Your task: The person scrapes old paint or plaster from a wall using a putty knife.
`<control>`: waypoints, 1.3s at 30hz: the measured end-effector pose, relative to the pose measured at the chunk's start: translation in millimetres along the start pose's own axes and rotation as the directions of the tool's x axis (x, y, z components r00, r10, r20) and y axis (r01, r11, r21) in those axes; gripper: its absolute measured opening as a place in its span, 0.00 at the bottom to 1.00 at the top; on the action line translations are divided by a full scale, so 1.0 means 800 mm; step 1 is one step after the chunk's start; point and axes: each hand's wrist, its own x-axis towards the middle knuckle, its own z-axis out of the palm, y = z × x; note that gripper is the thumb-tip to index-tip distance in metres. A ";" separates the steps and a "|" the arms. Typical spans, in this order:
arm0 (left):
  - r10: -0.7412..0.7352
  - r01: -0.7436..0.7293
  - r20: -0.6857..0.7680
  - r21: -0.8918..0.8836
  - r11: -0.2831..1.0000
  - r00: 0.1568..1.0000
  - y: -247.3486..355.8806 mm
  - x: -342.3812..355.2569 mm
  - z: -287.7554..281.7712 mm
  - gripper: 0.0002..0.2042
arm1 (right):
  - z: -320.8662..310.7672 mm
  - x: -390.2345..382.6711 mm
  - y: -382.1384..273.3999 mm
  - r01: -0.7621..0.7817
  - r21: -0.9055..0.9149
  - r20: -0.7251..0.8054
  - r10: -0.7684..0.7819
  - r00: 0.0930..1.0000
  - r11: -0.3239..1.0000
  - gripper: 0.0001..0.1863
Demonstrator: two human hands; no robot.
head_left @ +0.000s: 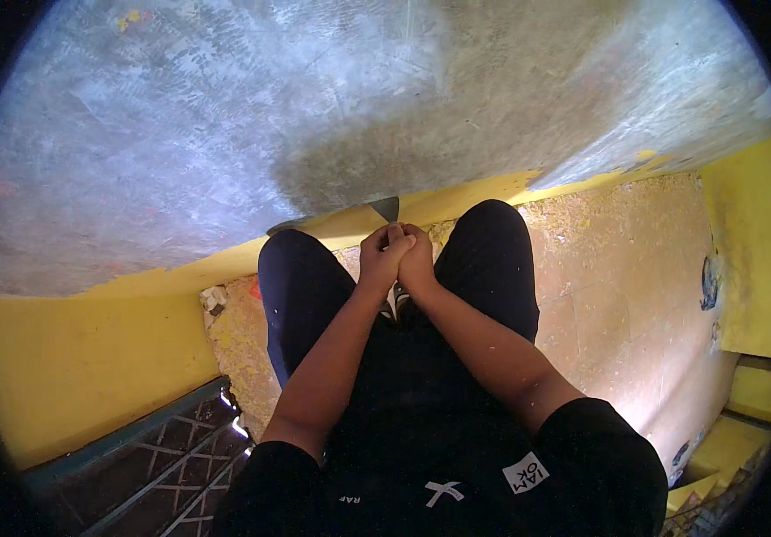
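My left hand (pixel 381 259) and my right hand (pixel 418 264) are closed together between my bent knees, wrapped round what looks like a scraper's handle, mostly hidden. Its dark triangular blade (pixel 385 208) points away from me, against the lower part of the wall (pixel 341 107), where patchy grey meets a yellow band. Whether the blade touches the wall I cannot tell.
A speckled, worn floor (pixel 609 259) lies under me. Yellow walls (pixel 81 358) stand left and right, with a dark metal grille (pixel 162 456) at lower left and yellow ledges (pixel 744 430) at lower right. Whitish debris (pixel 214 300) sits in the left corner.
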 end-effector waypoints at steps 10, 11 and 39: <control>-0.116 0.117 0.054 -0.015 0.993 0.992 -0.008 0.019 0.015 0.13 | -0.016 0.020 0.016 -0.081 -0.113 -0.057 0.075 0.996 0.990 0.17; -0.110 0.111 0.054 -0.013 0.994 0.992 -0.011 0.017 0.013 0.13 | -0.016 0.023 0.026 -0.201 -0.059 -0.042 0.198 0.979 0.978 0.17; -0.108 0.103 -0.063 -0.083 0.991 0.992 0.003 -0.016 0.000 0.09 | 0.009 -0.004 0.031 -0.056 -0.050 -0.046 0.053 0.998 0.997 0.13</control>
